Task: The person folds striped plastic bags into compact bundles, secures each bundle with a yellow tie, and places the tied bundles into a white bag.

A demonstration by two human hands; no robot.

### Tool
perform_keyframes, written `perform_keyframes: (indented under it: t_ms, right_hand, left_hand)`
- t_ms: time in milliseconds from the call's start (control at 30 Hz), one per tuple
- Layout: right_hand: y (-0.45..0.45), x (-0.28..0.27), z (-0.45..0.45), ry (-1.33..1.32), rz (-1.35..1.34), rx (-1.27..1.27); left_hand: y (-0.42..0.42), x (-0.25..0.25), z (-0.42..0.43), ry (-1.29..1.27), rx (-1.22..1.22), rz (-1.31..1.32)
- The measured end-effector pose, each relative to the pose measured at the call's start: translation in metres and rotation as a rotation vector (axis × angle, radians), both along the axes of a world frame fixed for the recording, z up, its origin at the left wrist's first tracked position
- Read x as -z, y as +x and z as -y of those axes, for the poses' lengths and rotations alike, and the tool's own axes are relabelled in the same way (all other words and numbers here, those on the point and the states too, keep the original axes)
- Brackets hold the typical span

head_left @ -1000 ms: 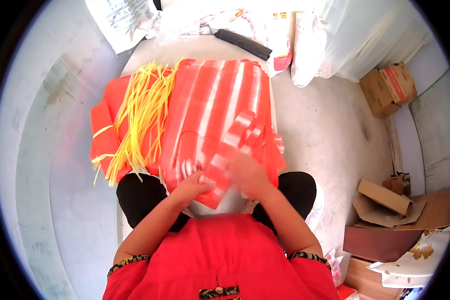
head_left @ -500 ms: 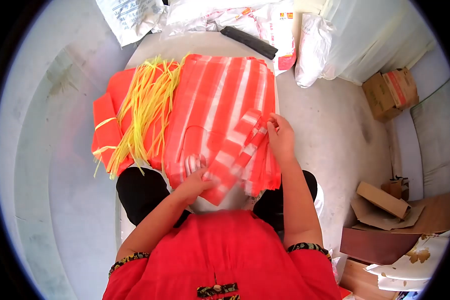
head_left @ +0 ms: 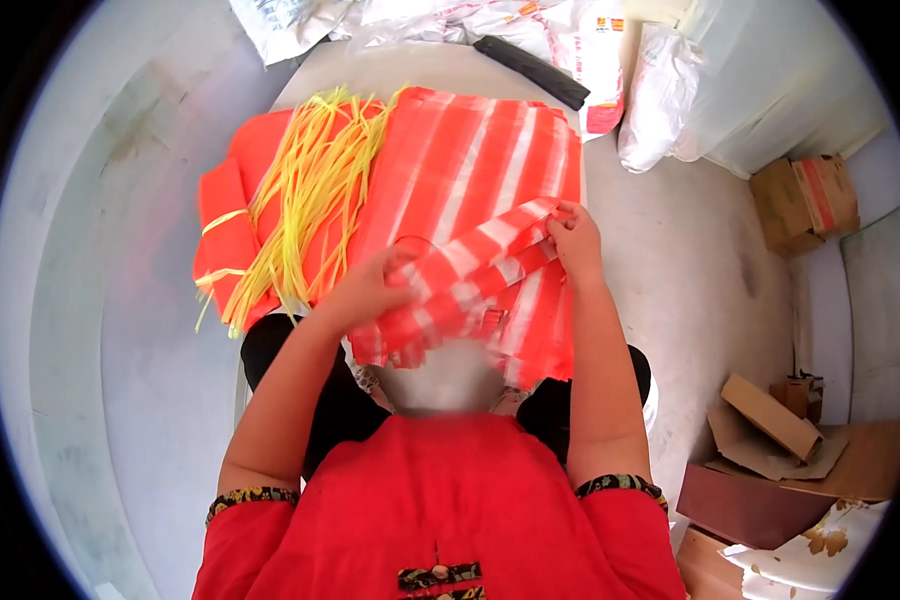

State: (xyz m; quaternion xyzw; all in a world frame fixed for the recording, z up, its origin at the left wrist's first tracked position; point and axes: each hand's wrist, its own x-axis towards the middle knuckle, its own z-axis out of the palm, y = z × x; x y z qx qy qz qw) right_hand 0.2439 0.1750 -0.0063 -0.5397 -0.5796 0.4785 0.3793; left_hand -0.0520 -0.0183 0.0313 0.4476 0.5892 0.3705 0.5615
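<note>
A stack of red-and-white striped plastic bags (head_left: 470, 150) lies on the table in front of me. Above its near part, a folded striped plastic bag (head_left: 475, 250) slants between my hands, lower at the left and higher at the right. My left hand (head_left: 370, 288) grips its left end, the fingers closed over the edge. At the upper right end, my right hand (head_left: 576, 240) pinches the same bag between thumb and fingers. Yellow plastic strips (head_left: 315, 190) lie in a loose bunch left of the stack, over red folded plastic (head_left: 260, 145).
A red bundle tied with yellow strips (head_left: 227, 225) sits at the left. At the back lie a black roll (head_left: 530, 72) and white printed sacks (head_left: 600, 70). Cardboard boxes (head_left: 805, 205) stand on the floor at right, with an opened carton (head_left: 770, 490) nearer.
My left hand has moved up and forward with its end of the bag. The bag now stretches flatter between both hands. My right hand still pinches its end, and the whole view has shifted slightly.
</note>
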Motion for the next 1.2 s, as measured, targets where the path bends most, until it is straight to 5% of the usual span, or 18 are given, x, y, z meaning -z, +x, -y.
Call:
perform_keyframes:
  t_ms: [100, 367, 600, 900, 1200]
  right_hand:
    - [-0.005, 0.001, -0.001, 0.031, 0.06, 0.064]
    - [0.0, 0.014, -0.007, 0.041, 0.085, 0.009]
    - [-0.008, -0.007, 0.002, 0.009, 0.071, -0.026]
    - [-0.004, -0.003, -0.011, 0.065, 0.204, -0.093]
    - [-0.006, -0.023, -0.022, -0.085, 0.143, -0.214]
  left_hand:
    - [-0.023, -0.005, -0.019, 0.105, -0.122, -0.303]
    - [-0.056, 0.022, 0.006, 0.129, -0.176, 0.178]
    - [-0.052, 0.027, 0.009, 0.192, -0.233, 0.077]
    - [-0.04, 0.029, 0.001, 0.284, -0.255, -0.352]
    - [-0.035, 0.048, -0.003, 0.33, -0.45, -0.373]
